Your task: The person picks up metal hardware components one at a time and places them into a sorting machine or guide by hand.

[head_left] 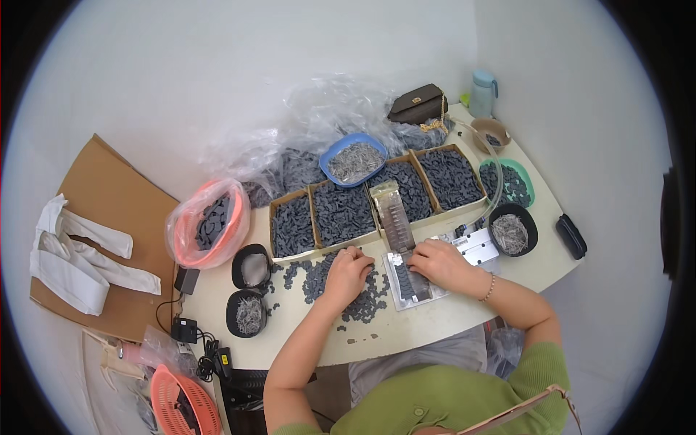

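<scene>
My left hand (348,275) is over a loose pile of small dark grey parts (317,280) on the table. Its fingertips are pinched together, and anything between them is too small to make out. My right hand (441,265) rests at a metal fixture (401,290) with a dark row of parts along it. Those fingers are curled down, and what they grip is hidden. A clear, ribbed plastic strip (395,221) stretches from the fixture toward the boxes behind. Beside my right wrist lies a silver metal block (478,248) with a thin tube attached.
Cardboard boxes (344,214) full of grey parts line the back, with a blue tray (354,161) of metal pins on them. Black bowls (246,313) stand left, another (513,230) right. A green tray (533,190), black case (571,236) and pink basket (235,217) flank them.
</scene>
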A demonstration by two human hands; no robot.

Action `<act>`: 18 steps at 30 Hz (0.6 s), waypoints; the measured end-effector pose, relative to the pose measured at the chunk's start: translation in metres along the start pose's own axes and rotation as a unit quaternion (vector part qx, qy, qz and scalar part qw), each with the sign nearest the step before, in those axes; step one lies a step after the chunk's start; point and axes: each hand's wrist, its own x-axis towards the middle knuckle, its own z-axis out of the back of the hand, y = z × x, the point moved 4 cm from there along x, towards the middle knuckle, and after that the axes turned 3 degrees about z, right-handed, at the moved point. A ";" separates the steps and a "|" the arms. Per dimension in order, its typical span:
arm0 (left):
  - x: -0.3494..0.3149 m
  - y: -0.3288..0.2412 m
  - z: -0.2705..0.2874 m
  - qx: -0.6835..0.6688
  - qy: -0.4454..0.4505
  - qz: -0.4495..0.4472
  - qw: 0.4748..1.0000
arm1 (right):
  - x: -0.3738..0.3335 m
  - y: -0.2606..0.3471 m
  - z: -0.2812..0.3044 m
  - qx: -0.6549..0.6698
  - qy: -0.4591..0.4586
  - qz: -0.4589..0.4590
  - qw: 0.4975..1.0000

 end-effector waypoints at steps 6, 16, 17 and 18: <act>0.011 -0.010 0.000 -0.120 0.006 0.067 0.991 | -0.003 -0.005 -0.001 0.013 -0.002 -0.016 1.000; -0.008 -0.064 -0.019 0.153 -0.049 -0.219 0.962 | 0.007 -0.007 0.005 0.012 -0.019 -0.048 0.999; -0.011 -0.066 -0.016 0.173 -0.061 -0.237 0.954 | 0.009 -0.007 0.003 0.007 -0.020 -0.038 0.999; -0.012 -0.064 -0.014 0.149 -0.049 -0.230 0.961 | 0.011 -0.008 -0.001 0.002 -0.021 -0.029 0.999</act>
